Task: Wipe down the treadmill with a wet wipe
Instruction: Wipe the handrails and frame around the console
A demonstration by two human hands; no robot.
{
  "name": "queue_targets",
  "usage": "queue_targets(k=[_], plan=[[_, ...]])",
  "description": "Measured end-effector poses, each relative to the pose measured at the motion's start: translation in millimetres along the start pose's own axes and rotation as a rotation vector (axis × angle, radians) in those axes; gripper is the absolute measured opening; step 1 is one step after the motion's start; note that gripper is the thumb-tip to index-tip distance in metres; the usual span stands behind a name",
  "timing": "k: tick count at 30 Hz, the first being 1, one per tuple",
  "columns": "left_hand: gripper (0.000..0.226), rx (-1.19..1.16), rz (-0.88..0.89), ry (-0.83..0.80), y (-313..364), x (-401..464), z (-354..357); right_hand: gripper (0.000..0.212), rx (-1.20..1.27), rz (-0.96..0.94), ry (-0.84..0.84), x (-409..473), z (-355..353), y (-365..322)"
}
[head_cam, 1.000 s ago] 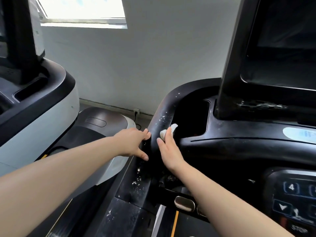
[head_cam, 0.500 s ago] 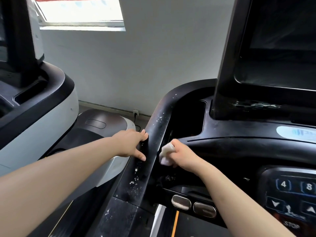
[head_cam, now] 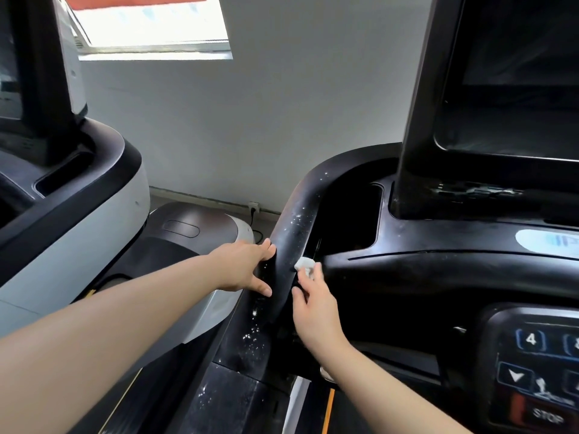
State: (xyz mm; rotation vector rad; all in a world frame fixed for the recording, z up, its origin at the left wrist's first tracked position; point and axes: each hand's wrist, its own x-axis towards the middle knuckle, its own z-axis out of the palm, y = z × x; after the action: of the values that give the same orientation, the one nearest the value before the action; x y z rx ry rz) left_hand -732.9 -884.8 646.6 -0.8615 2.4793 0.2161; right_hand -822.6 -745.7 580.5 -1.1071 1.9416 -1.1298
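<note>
- Two machines side by side: neighbouring white-and-black treadmill (head_cam: 78,220) far left, well apart, not really in the way.
- Left hand (head_cam: 242,266) flat on the outer side of the dusty black curved handrail (head_cam: 289,255), fingers straight, gripping nothing. Could get wiped over if left there.
- Small white crumpled wet wipe (head_cam: 304,264) pinched in right hand (head_cam: 313,303) fingertips against the rail's inner edge. Could slip into the dark cup-holder recess (head_cam: 347,220).
- Black keypad with STOP button (head_cam: 542,371) far right, risky to bump.
</note>
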Motion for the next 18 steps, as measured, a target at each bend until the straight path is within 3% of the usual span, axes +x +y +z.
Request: queue_targets(k=[6, 12, 18], plan=[[0.072, 0.009, 0.001, 0.001, 2, 0, -2, 0.055, -0.008, 0.117, -0.073, 78, -30, -6], [0.077, -0.038, 0.013, -0.007, -3, 2, 2, 0.054, 0.026, -0.013, -0.247, -32, -23, 1], [0.080, -0.015, -0.020, -0.017, 3, 2, -3, 0.049, 0.006, 0.043, -0.203, 34, -36, -1]])
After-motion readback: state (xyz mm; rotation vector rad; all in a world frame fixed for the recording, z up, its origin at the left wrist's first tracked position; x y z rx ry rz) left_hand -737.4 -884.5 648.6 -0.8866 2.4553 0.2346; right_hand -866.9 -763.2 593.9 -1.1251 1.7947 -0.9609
